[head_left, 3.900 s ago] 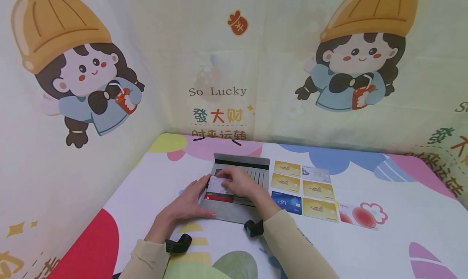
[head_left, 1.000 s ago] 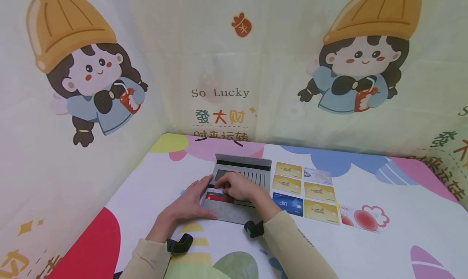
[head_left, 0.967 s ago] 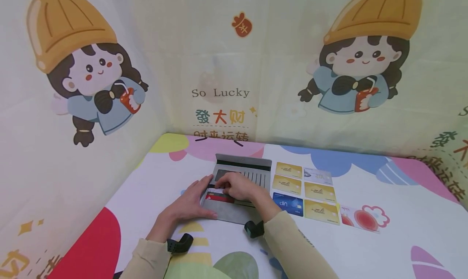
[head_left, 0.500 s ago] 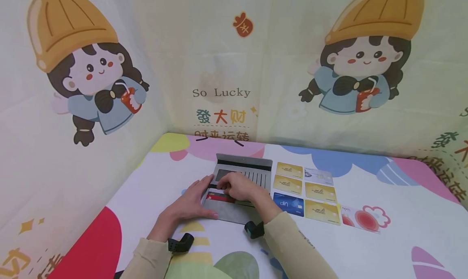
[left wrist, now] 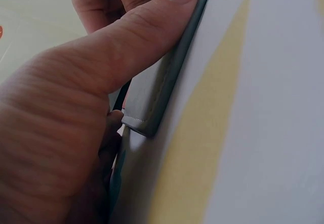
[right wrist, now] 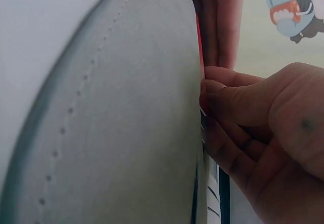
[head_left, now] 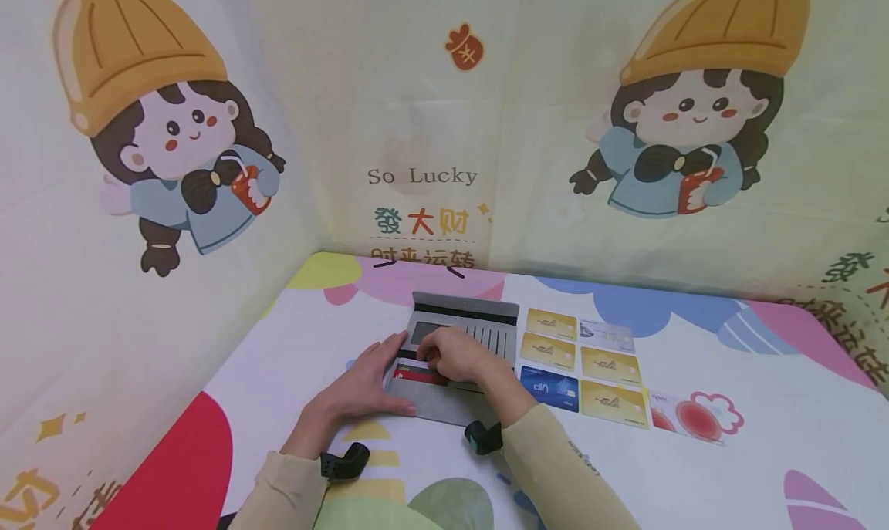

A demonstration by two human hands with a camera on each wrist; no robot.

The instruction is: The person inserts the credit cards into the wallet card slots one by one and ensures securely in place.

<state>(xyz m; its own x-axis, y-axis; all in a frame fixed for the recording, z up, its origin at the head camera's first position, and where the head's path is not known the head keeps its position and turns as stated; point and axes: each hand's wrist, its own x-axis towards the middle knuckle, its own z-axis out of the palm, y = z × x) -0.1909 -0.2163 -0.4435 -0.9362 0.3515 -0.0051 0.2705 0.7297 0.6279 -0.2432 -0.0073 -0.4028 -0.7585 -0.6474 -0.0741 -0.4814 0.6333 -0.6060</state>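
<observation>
A grey wallet (head_left: 444, 410) lies unfolded on the table, with a row of slots on its right part. My left hand (head_left: 364, 379) rests along its left edge, fingers straight, thumb (left wrist: 147, 29) laid on the front edge. The curled fingers of my right hand (head_left: 454, 354) pinch at the top of a slot on the left part. A red-and-dark card (head_left: 418, 374) shows in that slot, with a thin pale card edge just above it. In the right wrist view, my right thumb and fingers meet at the grey wallet panel (right wrist: 131, 102); the card there is mostly hidden.
Right of the wallet lie several gold cards (head_left: 614, 403), a blue VIP card (head_left: 549, 389), a silver card (head_left: 606, 335) and a white-and-red card (head_left: 684, 416). A printed cloth covers the table, and a cartoon backdrop (head_left: 535, 129) stands behind it.
The pale card, broadly visible at first, has slid down into the left slot until only a thin edge shows. My right hand has shifted slightly right; my left hand stays at the wallet.
</observation>
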